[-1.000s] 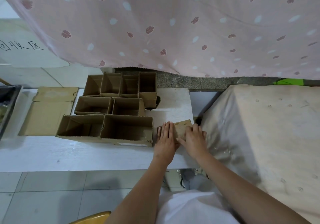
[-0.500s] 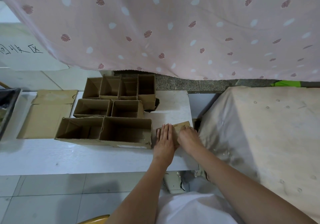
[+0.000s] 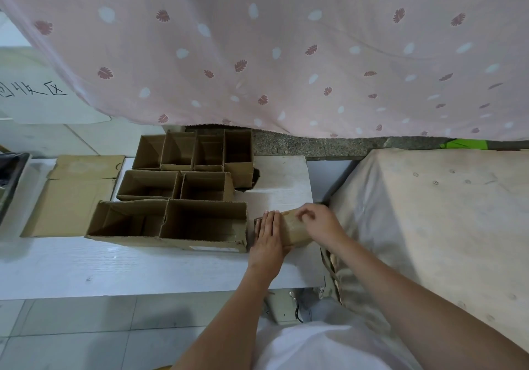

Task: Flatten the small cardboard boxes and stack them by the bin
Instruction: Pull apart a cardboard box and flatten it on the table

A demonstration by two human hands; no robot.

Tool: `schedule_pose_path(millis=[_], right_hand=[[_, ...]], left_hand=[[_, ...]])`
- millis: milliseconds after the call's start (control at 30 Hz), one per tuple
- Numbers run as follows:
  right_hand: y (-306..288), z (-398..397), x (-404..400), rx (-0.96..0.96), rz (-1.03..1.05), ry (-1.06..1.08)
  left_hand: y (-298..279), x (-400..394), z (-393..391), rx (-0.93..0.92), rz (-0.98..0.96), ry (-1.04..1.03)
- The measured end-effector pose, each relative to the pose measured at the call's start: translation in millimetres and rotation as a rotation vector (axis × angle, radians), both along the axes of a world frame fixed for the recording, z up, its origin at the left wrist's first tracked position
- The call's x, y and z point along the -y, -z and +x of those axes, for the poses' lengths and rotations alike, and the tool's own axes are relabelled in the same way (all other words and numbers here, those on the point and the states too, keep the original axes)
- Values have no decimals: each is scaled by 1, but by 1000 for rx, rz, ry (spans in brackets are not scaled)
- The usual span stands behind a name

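Flattening step in progress. A small brown cardboard box point(image 3: 292, 228), partly collapsed, lies on the white bench point(image 3: 114, 266) at its right end, just beside the group of open boxes. The left hand point(image 3: 267, 239) lies on the box's left part with straight fingers together, pressing it down. The right hand point(image 3: 317, 222) rests on the box's right part with fingers curled over its far edge; whether it pinches the edge or only pushes cannot be told.

Judged from this, the next move calls for pressing the panels fully flat, then carrying the piece left toward the dark bin point(image 3: 11, 181), only partly in view at the bench's left end.

Containers: eight open brown cardboard boxes point(image 3: 183, 195) stand upright in three rows, touching one another. The interiors that show appear empty, though some are in shadow. A large flattened cardboard sheet point(image 3: 74, 195) lies between these boxes and the bin. The bin's contents cannot be made out.
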State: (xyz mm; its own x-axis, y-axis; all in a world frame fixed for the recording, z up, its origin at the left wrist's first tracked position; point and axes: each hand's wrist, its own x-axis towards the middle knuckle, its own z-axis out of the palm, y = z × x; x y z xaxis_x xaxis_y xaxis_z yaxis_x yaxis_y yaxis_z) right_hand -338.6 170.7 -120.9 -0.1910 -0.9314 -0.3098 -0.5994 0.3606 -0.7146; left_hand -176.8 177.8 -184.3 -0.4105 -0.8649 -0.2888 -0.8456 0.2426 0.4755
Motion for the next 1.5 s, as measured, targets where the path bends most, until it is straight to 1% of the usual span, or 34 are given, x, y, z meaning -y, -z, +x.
schedule_pose_path(millis=[33, 133, 233, 333, 433, 533, 800, 933, 1033, 1200, 1367, 1500], right_hand=[[3, 2, -2, -69, 5, -38], [12, 11, -6, -381, -15, -207], [20, 20, -5, -551, 37, -289], [25, 29, -3, -656, 80, -286], [27, 35, -1, -685, 89, -251], [26, 41, 3, -714, 91, -267], [24, 50, 3, -704, 99, -262], [21, 40, 6, -601, 81, -176], [20, 37, 5, -489, 59, -194], [25, 44, 2, -594, 42, -201], [22, 47, 5, -611, 52, -202], [24, 47, 4, -612, 44, -191]], left_hand=[[0, 1, 1, -21, 11, -11], [0, 1, 3, -64, 16, -30], [1, -1, 3, -71, -24, -22], [0, -2, 1, -86, -31, -34], [1, -1, 2, -111, -16, -30], [0, 1, 4, -125, -18, -28], [-3, 5, 5, -195, 15, -63], [-3, 1, 10, -238, 86, -74], [-2, 3, 13, -268, 61, -37], [-4, 2, 12, -296, 54, -61], [-5, 3, 13, -312, 69, -84], [-4, 4, 17, -351, 131, -87]])
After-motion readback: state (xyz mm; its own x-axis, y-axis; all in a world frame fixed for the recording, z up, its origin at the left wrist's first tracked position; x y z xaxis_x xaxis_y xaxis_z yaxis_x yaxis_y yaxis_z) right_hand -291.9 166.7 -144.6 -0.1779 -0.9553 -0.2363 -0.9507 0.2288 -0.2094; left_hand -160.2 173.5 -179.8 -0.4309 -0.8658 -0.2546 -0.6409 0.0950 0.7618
